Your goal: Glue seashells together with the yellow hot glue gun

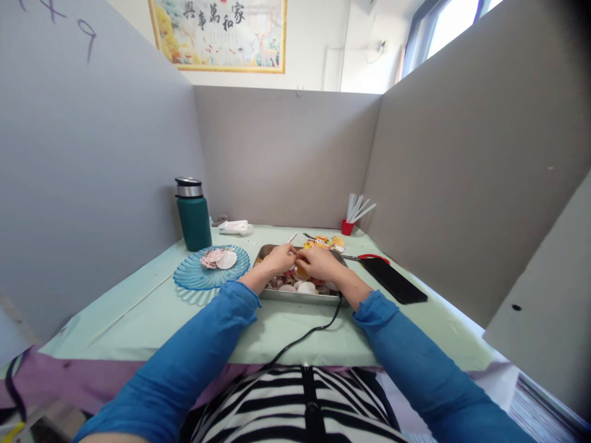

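Note:
A shallow metal tray (305, 298) full of seashells stands in front of me. Over it, my left hand (279, 258) and my right hand (318, 263) meet with their fingers bent together. Whatever they pinch is too small and too covered to name. An orange-yellow shell (301, 271) shows under the right fingers; I cannot tell whether it is held. White shells (306, 287) lie near the tray's front side. A thin white stick (292, 237) rises just behind the left fingertips.
On the left are a blue glass plate (187, 275) bearing shells and a green bottle (194, 223). To the right lie a black phone (392, 280) and red-handled scissors (375, 256). Behind stand a red cup (348, 227) of translucent sticks and a colourful pile (323, 242). A black cord (300, 339) crosses the front.

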Tool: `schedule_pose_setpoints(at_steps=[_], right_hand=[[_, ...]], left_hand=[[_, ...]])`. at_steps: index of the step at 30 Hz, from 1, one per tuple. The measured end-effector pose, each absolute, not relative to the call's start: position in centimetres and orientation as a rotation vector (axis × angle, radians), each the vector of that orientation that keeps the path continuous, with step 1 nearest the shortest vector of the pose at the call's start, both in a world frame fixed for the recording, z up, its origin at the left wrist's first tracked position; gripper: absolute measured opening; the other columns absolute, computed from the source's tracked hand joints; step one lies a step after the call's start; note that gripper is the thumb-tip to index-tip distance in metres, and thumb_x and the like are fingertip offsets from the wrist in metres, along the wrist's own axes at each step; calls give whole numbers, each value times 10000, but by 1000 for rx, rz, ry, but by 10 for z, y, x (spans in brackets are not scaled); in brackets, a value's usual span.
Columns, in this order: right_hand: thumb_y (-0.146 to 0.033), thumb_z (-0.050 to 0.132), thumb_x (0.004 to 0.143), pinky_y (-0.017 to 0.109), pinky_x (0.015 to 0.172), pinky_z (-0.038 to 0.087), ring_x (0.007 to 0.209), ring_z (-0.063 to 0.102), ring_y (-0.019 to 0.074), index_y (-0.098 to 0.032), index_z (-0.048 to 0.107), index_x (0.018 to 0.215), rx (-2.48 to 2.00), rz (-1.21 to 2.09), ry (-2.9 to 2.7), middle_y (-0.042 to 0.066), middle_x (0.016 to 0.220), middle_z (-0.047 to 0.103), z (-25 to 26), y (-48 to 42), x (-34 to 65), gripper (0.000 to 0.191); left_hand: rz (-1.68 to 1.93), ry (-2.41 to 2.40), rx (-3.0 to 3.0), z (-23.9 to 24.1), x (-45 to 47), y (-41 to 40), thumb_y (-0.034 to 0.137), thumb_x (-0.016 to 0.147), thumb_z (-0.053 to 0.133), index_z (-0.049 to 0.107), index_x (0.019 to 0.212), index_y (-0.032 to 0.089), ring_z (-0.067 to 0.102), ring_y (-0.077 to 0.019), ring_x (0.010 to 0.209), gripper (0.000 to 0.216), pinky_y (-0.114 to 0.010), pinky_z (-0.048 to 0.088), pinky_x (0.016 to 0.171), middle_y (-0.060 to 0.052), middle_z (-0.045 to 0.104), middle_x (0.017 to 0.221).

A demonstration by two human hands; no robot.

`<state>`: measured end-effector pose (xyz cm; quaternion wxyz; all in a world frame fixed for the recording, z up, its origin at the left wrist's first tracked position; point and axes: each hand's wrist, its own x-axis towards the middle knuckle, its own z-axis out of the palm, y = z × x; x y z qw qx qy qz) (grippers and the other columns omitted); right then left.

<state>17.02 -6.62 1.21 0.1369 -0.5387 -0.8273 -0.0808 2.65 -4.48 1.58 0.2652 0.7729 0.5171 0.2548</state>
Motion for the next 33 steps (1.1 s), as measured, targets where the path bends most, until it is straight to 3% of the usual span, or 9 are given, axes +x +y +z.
schedule_pose_setpoints(at_steps=[6,14,22,33], right_hand=[[-277,434,870,239,594,316,711,573,154,-175,665,894,-1522,-237,-2368,54,827,691,11,-67,171,254],[-311,409,904,251,645,317,770,563,167,-173,661,918,-1493,-319,-2288,69,849,677,10,-66,172,287],[-330,388,918,249,636,304,759,551,163,-177,650,892,-1479,-335,-2270,63,834,663,10,-65,172,304],[-364,380,929,247,625,303,751,548,161,-174,651,890,-1479,-332,-2256,63,828,659,12,-67,171,334]], left_hand=[[710,1345,2021,12,27,-42,169,837,462,555,1000,143,598,-115,446,189,-180,460,440,-29,651,645],[877,1302,1980,13,26,-40,183,815,503,574,920,133,629,-122,620,136,-165,481,453,-89,634,924],[868,1222,1837,15,28,-40,157,825,464,523,874,140,620,-136,619,78,-222,523,471,-44,597,780],[853,1146,1709,17,29,-42,108,826,437,493,866,140,616,-130,583,75,-268,549,503,-28,591,734]])
